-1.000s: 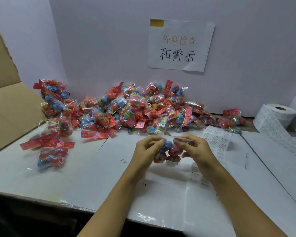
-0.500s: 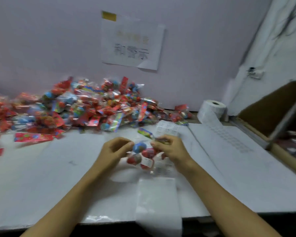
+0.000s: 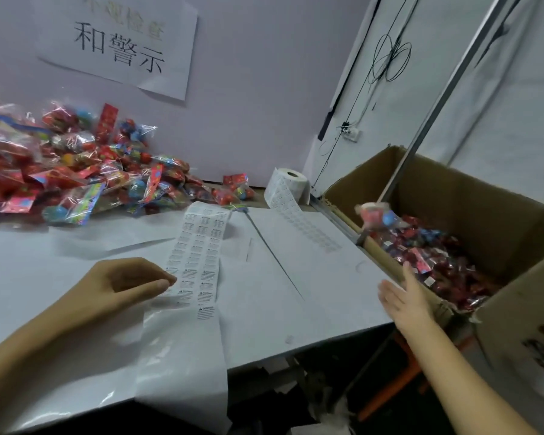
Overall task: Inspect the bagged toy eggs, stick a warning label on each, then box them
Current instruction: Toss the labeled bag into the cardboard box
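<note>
A blurred bag of eggs [image 3: 378,215] hangs in mid-air over the near-left rim of the cardboard box [image 3: 496,215], at about one o'clock from the right hand [image 3: 404,296]. That hand is spread flat with straight fingers, holding nothing, just beside the box's near corner. The box already holds a heap of bagged eggs [image 3: 434,262]. The left hand [image 3: 129,282] rests on the table [image 3: 311,293] with its fingers loosely curled and its thumb tip touching the left edge of the label sheet [image 3: 198,255]; whether it pinches the sheet I cannot tell. The sheet's long axis runs from six to twelve o'clock, straight away from the person. The pile of unlabelled bags [image 3: 76,177] lies at about eleven o'clock from the left hand, well apart from the right, so the left hand is the nearer one for fetching the next bag. A label roll [image 3: 288,186] stands at twelve o'clock by the wall.
</note>
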`<state>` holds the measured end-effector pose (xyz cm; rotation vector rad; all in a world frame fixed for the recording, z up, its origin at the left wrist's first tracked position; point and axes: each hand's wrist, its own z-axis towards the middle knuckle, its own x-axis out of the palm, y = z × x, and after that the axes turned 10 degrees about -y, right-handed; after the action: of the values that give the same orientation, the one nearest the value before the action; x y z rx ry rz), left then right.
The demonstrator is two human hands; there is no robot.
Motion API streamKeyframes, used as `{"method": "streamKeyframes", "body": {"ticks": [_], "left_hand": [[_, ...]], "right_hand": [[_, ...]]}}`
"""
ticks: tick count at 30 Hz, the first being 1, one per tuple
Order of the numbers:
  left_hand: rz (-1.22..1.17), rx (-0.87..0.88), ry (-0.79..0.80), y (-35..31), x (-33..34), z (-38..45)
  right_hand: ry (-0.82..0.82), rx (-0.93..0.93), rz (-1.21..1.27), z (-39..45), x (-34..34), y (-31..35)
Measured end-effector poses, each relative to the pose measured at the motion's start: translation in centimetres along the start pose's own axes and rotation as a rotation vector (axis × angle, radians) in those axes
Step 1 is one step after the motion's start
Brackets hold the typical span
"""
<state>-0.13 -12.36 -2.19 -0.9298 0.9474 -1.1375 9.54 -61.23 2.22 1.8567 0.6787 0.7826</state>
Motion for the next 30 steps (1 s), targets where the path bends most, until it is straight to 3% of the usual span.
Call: {"method": "streamKeyframes", "body": {"ticks": [4,11,15,18,21,26,30], "left_hand": [[0.026,-0.022,-0.009,0.4,-0.3,0.3],[0.030,-0.048,-0.087,0.5,-0.9,0.2],[0.018,-0.058,-0.160,0.0,-1.2,0.3],[-0.042,-0.067,-0.253,0.1,-2.1,0.3],[-0.069,-0.071,-0.368,0.3,-3.2,0.7],[-0.028,-0.127,-0.578,1.2,-4.9,1.6],[0.193,-0.165,-0.693,2.4,-5.4,2.7]], "right_hand": [[0.037,-0.216,-0.258,-1.3,2.9,-2.2],[0.593,-0.541,-0.544,-9.0,15.9,-7.1],[0.961,-0.633,-0.671,-14.2,21.8,-10.1],[1.125,-0.704,-0.712,-18.4,25.7,-12.1],[1.177,-0.745,-0.719,-21.7,28.7,-13.9],[1.126,-0.707,-0.664,-24.1,31.5,-16.3],[1.070,-0.563,-0.572,-23.5,31.5,-19.1]]}}
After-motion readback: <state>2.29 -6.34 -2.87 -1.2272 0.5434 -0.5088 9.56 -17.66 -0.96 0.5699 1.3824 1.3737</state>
